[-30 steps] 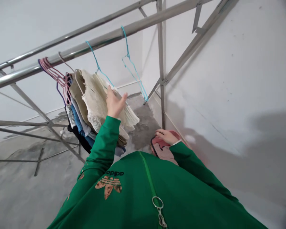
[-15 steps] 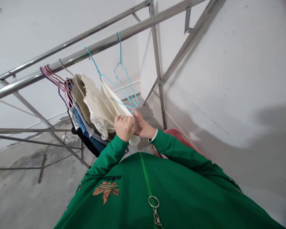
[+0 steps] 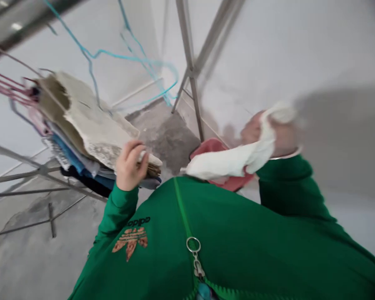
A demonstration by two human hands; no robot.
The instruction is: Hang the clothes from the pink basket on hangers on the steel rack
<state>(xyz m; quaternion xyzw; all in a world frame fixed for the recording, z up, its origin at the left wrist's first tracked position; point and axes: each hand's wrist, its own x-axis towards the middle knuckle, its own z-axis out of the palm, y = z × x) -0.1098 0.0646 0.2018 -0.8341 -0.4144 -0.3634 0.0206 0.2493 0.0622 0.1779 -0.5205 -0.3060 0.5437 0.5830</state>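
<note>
Clearly blurred, the view shows the right hand (image 3: 270, 133) closed around a white cloth (image 3: 237, 158), lifted above the pink basket (image 3: 211, 146). The left hand (image 3: 129, 164) curls its fingers on the lower edge of the cream lace garment (image 3: 95, 129), steadying the hung clothes under the blue wire hangers (image 3: 134, 62).

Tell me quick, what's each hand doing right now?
Left hand: closed on the edge of the cream garment hanging on the rack.
Right hand: closed, holding a white cloth, though blurred.
</note>
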